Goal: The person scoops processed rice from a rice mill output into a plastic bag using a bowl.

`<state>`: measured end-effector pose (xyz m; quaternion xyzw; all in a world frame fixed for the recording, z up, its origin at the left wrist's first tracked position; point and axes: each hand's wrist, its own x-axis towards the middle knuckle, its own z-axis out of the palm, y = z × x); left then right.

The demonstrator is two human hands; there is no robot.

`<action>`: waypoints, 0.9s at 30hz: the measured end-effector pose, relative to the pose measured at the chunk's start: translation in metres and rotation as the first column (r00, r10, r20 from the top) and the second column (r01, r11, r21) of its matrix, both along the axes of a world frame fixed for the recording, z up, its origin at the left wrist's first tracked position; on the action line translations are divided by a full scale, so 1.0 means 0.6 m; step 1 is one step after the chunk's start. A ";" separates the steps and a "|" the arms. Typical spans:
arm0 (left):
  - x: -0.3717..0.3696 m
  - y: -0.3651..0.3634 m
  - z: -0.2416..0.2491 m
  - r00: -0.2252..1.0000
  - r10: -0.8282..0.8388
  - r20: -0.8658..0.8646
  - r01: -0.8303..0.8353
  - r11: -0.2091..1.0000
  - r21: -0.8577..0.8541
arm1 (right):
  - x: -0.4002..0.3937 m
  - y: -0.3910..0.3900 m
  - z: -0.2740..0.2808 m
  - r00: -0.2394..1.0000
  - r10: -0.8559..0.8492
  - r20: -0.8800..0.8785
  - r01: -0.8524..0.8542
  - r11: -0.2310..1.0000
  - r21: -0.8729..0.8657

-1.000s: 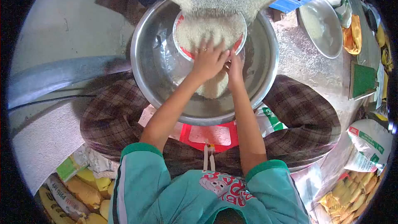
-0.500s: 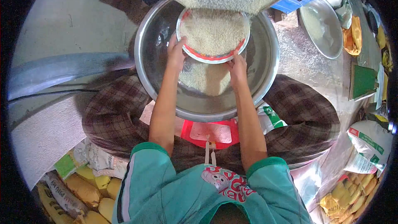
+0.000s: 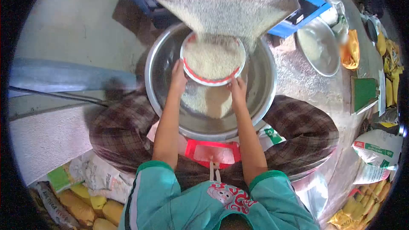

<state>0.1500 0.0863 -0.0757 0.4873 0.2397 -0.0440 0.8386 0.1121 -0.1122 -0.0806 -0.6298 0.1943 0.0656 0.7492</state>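
A round red-and-white rimmed bowl point(image 3: 213, 59), heaped with pale grain, is held over a large metal basin point(image 3: 272, 81). My left hand point(image 3: 178, 76) grips its left rim, and my right hand point(image 3: 237, 88) grips its lower right rim. Grain runs off the spout of a blue-framed machine point(image 3: 230, 0) into the bowl's far side. More grain point(image 3: 208, 102) lies in the basin below the bowl. The basin stands between the plaid-covered knees.
A metal bowl point(image 3: 317, 44) with some grain is at the upper right, beside an orange bag point(image 3: 350, 50). A blue-grey pipe point(image 3: 68, 76) lies at left. A red object point(image 3: 212, 153) sits before the basin. Sacks point(image 3: 377, 147) stand at right.
The view has tilted, so the basin, bowl and both hands appear lower, and more of the machine's blue frame shows. Both hands still hold the bowl under the falling grain.
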 end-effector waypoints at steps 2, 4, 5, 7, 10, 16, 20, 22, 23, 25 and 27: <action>-0.008 -0.008 0.004 0.998 -0.039 -0.045 0.038 0.999 -0.025 | -0.001 -0.002 0.010 0.992 -0.123 0.013 0.123 0.992 -0.030; -0.014 -0.027 -0.002 0.999 -0.033 -0.042 0.030 0.996 -0.078 | -0.006 -0.008 0.023 0.975 -0.192 0.111 0.206 0.970 -0.132; -0.015 -0.037 -0.006 0.999 -0.037 -0.002 0.036 0.992 -0.117 | -0.008 -0.008 0.026 0.962 -0.242 0.127 0.258 0.957 -0.129; -0.015 -0.043 -0.034 0.993 -0.110 -0.038 0.107 0.990 -0.091 | -0.010 -0.012 0.013 0.932 -0.334 0.139 0.350 0.930 -0.114; -0.021 -0.033 -0.024 0.965 -0.203 -0.169 0.217 0.974 0.070 | -0.011 -0.023 -0.043 0.939 -0.343 0.032 0.343 0.924 -0.172; -0.040 -0.020 -0.006 0.996 -0.017 -0.091 0.041 0.961 0.275 | 0.001 0.002 0.017 0.890 -0.454 -0.040 0.456 0.887 0.069; -0.067 -0.011 0.003 0.999 0.032 0.040 -0.044 0.925 0.377 | 0.004 -0.012 -0.034 0.942 -0.287 -0.173 0.313 0.938 0.146; -0.076 -0.012 0.012 0.999 0.030 0.044 -0.044 0.931 0.361 | 0.004 -0.014 -0.043 0.945 -0.245 -0.218 0.279 0.950 0.140; -0.079 -0.014 0.009 0.998 0.008 -0.066 0.013 0.947 0.320 | 0.006 -0.012 -0.042 0.940 -0.199 -0.278 0.242 0.962 0.128; -0.082 -0.012 -0.016 0.987 -0.016 -0.161 0.061 0.959 0.278 | -0.004 0.000 -0.040 0.933 -0.316 -0.172 0.346 0.919 0.191; -0.063 -0.006 -0.065 0.992 -0.073 -0.105 0.109 0.911 0.398 | -0.006 -0.003 -0.025 0.960 -0.200 -0.197 0.228 0.965 0.133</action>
